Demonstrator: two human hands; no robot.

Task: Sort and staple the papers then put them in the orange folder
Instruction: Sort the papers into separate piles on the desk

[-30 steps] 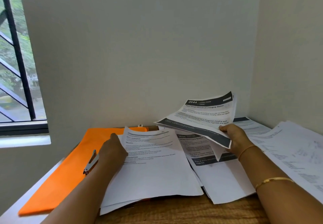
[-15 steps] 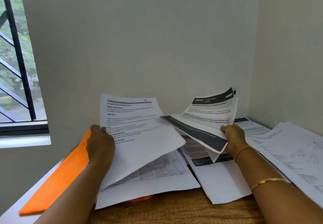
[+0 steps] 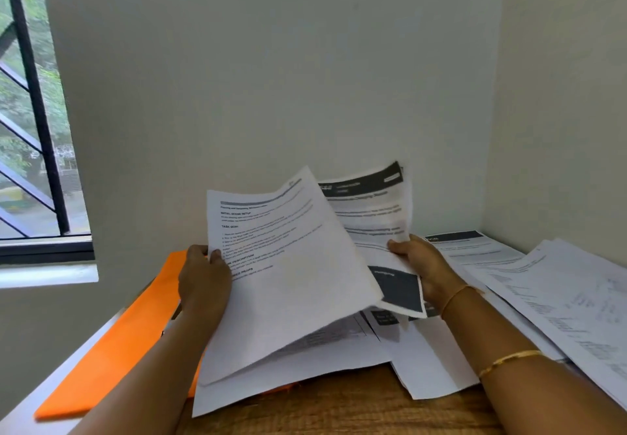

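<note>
Above wood table [image 3: 339,411]: left hand [image 3: 203,281] grips thin white sheet [image 3: 291,285] by edge; sheet lifted, bent. Right hand [image 3: 422,270] pinches curled sheets with dark bands [image 3: 373,210]. Orange folder [image 3: 112,349] lies flat, smooth, at left. Loose papers [image 3: 559,302] cover table, some over folder. Plain pale wall [image 3: 271,78] behind. Window [image 3: 30,129] with black bars at left.
</note>
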